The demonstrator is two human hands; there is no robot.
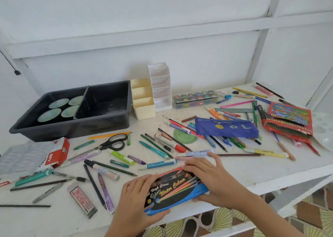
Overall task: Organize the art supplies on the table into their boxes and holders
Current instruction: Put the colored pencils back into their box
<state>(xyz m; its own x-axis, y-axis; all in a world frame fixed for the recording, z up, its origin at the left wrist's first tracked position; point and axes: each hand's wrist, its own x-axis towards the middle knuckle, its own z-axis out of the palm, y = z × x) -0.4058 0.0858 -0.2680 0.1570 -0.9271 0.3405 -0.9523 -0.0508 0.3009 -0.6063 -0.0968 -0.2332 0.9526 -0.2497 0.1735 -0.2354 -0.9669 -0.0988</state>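
Gripping water colour box (177,187) w/ both hands: left hand (137,195) fingers curled round one end, right hand (209,175) fingers & thumb pinching the other.

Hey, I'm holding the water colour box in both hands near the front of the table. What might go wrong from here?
1. The water colour box lies close to the table's front edge; if the left hand or right hand slips, it may fall off.
2. The right hand's fingers reach among loose pens, such as the blue highlighter; shifting the box could scatter them.
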